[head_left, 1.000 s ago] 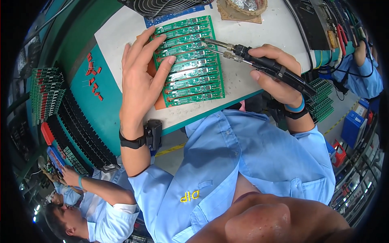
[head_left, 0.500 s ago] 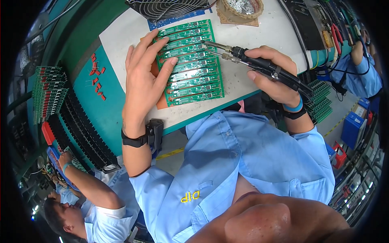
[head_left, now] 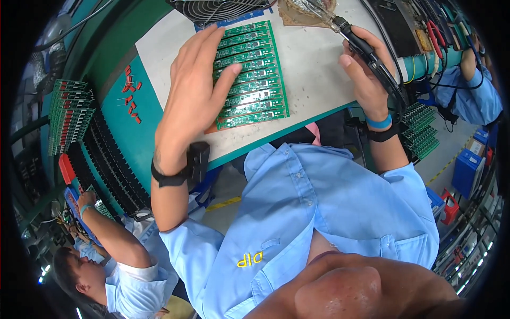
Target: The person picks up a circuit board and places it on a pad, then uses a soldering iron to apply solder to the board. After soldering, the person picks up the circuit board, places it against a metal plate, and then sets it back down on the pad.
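A panel of several narrow green circuit boards lies on the white sheet, an orange-brown piece showing under its lower left edge. My left hand rests over its left side, fingers stretched out along the edge and thumb apart over the boards. My right hand is wrapped round the black handle of a soldering iron. The iron's metal tips are away from the panel, up at a round dish with silvery contents at the far edge. Where exactly the tips end there is hard to make out.
A wire-guarded fan stands beyond the panel. Small red leaded parts lie on the green mat, near black racks and upright boards. More boards are stacked at right. A co-worker's hand is at lower left.
The soldering iron has lifted off the panel and swung far and right to the dish. My left hand's fingers have drawn closer together along the panel's left edge.
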The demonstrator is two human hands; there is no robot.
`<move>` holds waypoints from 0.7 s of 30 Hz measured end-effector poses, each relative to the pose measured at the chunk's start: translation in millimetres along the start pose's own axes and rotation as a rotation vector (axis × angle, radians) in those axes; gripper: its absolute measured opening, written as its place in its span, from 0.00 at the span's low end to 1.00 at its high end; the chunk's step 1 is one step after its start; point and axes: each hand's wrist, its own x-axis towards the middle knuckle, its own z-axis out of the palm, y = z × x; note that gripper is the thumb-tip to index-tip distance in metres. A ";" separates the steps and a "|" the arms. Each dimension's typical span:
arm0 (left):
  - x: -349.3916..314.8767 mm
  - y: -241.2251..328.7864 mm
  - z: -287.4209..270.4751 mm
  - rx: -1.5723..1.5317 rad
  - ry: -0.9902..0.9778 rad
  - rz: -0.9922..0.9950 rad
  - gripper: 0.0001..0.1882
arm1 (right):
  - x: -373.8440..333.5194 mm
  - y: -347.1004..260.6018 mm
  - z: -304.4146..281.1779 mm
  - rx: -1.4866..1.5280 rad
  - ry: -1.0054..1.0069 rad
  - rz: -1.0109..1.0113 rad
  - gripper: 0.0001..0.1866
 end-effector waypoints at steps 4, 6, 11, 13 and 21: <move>8.1 -11.3 10.4 0.050 -0.068 0.005 0.27 | -0.5 3.4 -1.8 -0.037 -0.052 -0.028 0.29; 9.6 -13.3 12.4 0.058 -0.091 0.000 0.26 | -0.7 5.9 -3.6 -0.042 -0.061 -0.024 0.29; 11.5 -18.9 15.2 0.003 -0.081 0.023 0.26 | -5.4 2.5 -7.4 -0.026 -0.093 -0.026 0.28; 11.5 -21.6 15.8 0.011 -0.072 0.045 0.26 | -5.2 -6.0 -6.2 -0.080 -0.141 -0.053 0.28; 10.2 -27.0 15.3 0.001 -0.060 0.080 0.26 | -21.7 -47.1 -16.6 -0.091 -0.318 0.015 0.25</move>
